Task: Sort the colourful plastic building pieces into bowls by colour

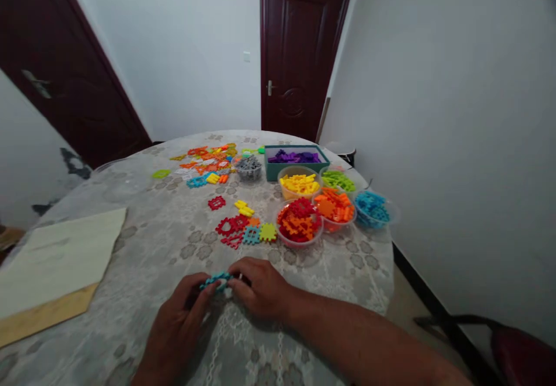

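Observation:
Between my two hands, just above the tablecloth near the front, is a blue interlocking plastic piece [220, 282] with notched edges and an opening in it. My left hand [185, 305] pinches its left side between thumb and fingers. On the right side, my right hand [259, 286] grips it the same way. Whether it is one piece or several joined cannot be made out. Beyond my hands lie loose red pieces [232, 225], a blue square piece [251, 235] and a lime-green square piece [268, 232].
Clear bowls of red [299, 222], orange [333, 206], blue [372, 208], yellow [299, 184] and green pieces [337, 181] stand right of centre. Behind them are a green box [273, 171] of purple pieces and a grey-filled bowl [248, 168]. A pale board [56, 258] lies left.

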Demonstrator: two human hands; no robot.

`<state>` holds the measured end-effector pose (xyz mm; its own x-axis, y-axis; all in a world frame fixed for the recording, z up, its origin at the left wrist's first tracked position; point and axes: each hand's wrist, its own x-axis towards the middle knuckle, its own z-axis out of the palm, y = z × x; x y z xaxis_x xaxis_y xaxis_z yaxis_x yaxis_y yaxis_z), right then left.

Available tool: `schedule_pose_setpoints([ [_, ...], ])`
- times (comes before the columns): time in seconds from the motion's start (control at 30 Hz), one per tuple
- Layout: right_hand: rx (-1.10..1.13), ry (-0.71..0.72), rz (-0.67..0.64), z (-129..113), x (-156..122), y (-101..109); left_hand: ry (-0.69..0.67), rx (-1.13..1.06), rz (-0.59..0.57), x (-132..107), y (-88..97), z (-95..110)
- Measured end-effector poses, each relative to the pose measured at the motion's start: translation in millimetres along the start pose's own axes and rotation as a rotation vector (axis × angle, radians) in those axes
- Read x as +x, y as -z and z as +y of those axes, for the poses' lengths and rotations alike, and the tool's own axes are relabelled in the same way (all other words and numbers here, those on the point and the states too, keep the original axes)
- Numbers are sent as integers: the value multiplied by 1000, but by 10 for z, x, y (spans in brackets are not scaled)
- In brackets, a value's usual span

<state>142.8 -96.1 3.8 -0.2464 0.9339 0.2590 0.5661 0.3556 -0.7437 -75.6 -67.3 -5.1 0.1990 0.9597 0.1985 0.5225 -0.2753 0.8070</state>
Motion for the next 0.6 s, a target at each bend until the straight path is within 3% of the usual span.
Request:
schedule_pose_setpoints([
  [0.1, -71, 70, -7, 51, -26, 71, -91, 11, -24, 18, -16, -49],
  [0.2, -64, 135, 78, 46, -35, 153, -195, 1, 2, 30, -47, -60],
  [0.3, -66, 244, 220, -27, -53, 337, -153, 48, 40, 34, -61, -26],
  [0.37, -89, 282, 379, -82, -112, 568, -109, 94, 42, 37, -53, 14],
  [0.43, -127, 231, 579, -100, -232, 886, -110, 132, 34, 44, -39, 51],
  [0.6, -174, -126, 1026, 159, -751, 1786, -102, 198, 20, 87, -22, 70],
])
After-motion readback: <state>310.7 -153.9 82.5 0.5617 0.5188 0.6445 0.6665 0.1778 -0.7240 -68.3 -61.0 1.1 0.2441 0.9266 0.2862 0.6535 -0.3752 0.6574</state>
